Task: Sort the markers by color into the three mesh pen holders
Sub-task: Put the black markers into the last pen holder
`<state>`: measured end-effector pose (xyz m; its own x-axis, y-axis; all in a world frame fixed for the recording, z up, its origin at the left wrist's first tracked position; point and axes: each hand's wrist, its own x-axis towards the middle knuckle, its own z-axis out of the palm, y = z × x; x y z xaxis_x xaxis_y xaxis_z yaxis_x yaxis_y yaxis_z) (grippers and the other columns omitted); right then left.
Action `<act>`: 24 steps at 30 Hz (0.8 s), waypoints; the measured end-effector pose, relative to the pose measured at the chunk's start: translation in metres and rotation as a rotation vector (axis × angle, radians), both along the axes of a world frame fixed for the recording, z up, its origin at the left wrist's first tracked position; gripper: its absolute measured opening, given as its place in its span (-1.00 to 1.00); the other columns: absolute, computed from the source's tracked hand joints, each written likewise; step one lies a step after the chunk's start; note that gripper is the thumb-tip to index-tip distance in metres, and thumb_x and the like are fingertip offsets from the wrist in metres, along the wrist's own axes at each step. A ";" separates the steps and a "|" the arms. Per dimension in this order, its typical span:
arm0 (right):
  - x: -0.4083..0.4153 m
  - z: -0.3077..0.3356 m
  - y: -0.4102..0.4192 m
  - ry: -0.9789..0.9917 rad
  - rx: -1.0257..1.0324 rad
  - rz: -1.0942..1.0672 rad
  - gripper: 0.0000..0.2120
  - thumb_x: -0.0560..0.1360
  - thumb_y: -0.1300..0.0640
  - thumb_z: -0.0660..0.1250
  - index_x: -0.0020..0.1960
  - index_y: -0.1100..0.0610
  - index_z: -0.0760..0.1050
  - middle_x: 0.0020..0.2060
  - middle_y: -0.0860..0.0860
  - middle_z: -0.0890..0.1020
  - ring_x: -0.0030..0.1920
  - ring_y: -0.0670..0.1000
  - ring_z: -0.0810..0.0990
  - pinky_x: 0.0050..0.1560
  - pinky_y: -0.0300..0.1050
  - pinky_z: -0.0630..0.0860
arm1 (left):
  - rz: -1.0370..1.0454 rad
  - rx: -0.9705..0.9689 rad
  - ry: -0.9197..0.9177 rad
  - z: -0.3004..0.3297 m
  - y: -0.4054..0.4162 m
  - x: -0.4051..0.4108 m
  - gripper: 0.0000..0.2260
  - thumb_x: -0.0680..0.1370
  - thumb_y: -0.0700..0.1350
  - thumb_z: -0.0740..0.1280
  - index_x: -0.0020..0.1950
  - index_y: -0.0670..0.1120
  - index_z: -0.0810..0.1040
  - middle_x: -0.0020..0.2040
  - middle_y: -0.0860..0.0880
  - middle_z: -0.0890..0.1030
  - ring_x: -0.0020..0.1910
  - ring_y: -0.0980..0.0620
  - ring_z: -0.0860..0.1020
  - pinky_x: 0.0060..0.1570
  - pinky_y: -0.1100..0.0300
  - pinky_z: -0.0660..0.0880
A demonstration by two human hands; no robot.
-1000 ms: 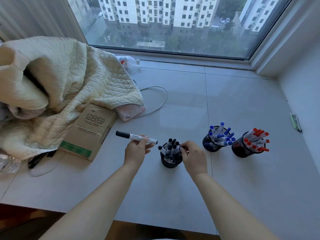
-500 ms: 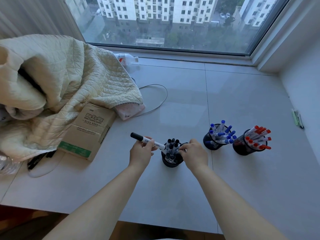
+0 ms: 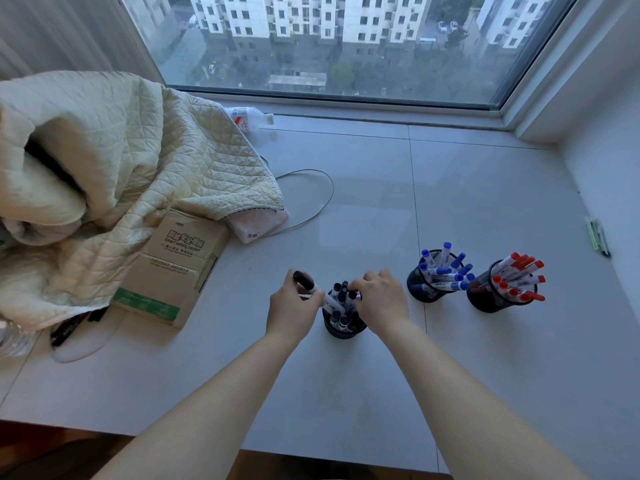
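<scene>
Three black mesh pen holders stand in a row on the pale sill. The left holder [image 3: 343, 330] carries several black-capped markers [image 3: 341, 294]. The middle holder [image 3: 427, 289] is full of blue-capped markers [image 3: 446, 268]. The right holder [image 3: 485, 299] is full of red-capped markers [image 3: 519, 271]. My left hand [image 3: 291, 306] grips a black-capped marker [image 3: 304, 280], slanted with its lower end over the left holder's rim. My right hand [image 3: 379, 299] rests on the top of that holder, fingers touching the markers inside.
A quilted cream blanket [image 3: 114, 174] covers the left side. A cardboard box [image 3: 173, 265] lies partly under it, with a grey cable [image 3: 311, 209] and a plastic bottle [image 3: 249, 119] behind. Green pens [image 3: 597, 235] lie by the right wall. The window runs along the back.
My left hand has carried the black marker rightward from beside the box to the left holder. My right hand has shifted slightly onto the holder's top.
</scene>
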<state>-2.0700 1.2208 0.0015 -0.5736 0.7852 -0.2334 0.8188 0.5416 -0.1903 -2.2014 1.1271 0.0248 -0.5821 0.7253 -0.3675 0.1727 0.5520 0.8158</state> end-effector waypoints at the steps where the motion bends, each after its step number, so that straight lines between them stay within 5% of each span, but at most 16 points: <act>1: 0.000 0.000 0.001 -0.007 -0.001 0.006 -0.74 0.53 0.06 0.21 0.20 -0.06 0.49 0.09 -0.02 0.54 0.15 0.08 0.38 0.04 -0.08 0.32 | -0.006 0.014 -0.018 0.000 0.000 0.000 -0.88 0.49 -0.06 0.32 -0.17 0.04 0.37 -0.20 0.04 0.62 -0.19 0.09 0.65 -0.21 0.14 0.52; 4: 0.001 0.003 0.002 0.060 -0.029 -0.012 -0.79 0.52 0.02 0.23 0.13 -0.02 0.51 0.02 -0.03 0.57 0.10 0.07 0.40 0.01 -0.09 0.30 | -0.029 0.045 -0.015 0.002 0.000 0.000 -0.90 0.54 -0.03 0.26 -0.15 0.02 0.41 -0.23 0.07 0.64 -0.19 0.12 0.65 -0.11 0.05 0.57; 11: 0.020 0.015 -0.004 0.591 -0.168 -0.393 -0.86 0.52 0.03 0.28 -0.02 0.10 0.46 -0.24 -0.05 0.53 -0.16 0.00 0.47 -0.18 -0.15 0.33 | -0.117 0.072 0.219 0.005 -0.001 0.002 -0.89 0.47 -0.13 0.37 -0.08 0.02 0.48 -0.19 0.10 0.61 -0.23 0.17 0.57 -0.15 0.26 0.47; 18: 0.029 0.024 -0.003 0.811 -0.173 -0.686 -0.83 0.53 0.01 0.24 -0.04 0.13 0.39 -0.33 -0.15 0.47 -0.29 -0.20 0.44 -0.33 -0.34 0.31 | -0.281 0.114 0.445 -0.002 -0.001 0.006 -0.83 0.56 -0.10 0.28 0.11 -0.11 0.55 -0.08 -0.04 0.63 -0.12 -0.07 0.56 -0.15 0.17 0.42; 24: 0.034 0.027 -0.002 0.982 -0.193 -0.906 -0.85 0.55 0.05 0.19 -0.08 0.13 0.34 -0.33 -0.04 0.48 -0.33 -0.05 0.45 -0.31 -0.21 0.36 | -0.412 0.025 0.591 -0.011 0.000 0.002 -0.74 0.57 0.01 0.24 0.19 -0.05 0.56 -0.05 -0.05 0.59 -0.15 -0.11 0.56 -0.14 0.15 0.42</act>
<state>-2.0358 1.2187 0.0288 0.1325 0.9750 -0.1781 0.3533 -0.2144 -0.9106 -2.1992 1.1269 0.0141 -0.3557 0.9329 -0.0557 0.7794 0.3290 0.5331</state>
